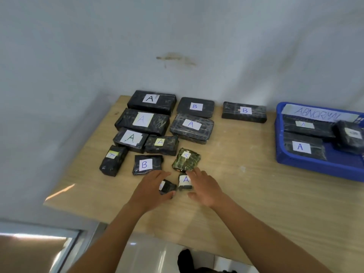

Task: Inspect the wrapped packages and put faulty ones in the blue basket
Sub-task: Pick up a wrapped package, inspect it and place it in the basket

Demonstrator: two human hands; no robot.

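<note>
Several black wrapped packages with white A or B labels lie on the wooden table (246,174). My left hand (149,189) curls around a small black package (168,187) near the front, thumb on its near edge and fingers over its far edge. My right hand (205,187) hovers with fingers spread beside a small package labelled A (185,181). Its fingertips reach the near edge of a greenish wrapped package (186,159). The blue basket (307,167) with an ABNORMAL label stands at the right and holds three packages.
Larger A packages (141,121) are grouped at the back left against the white wall. Two B packages (244,112) lie along the back and one B package (146,164) sits near my left hand. The table's front edge runs below my forearms.
</note>
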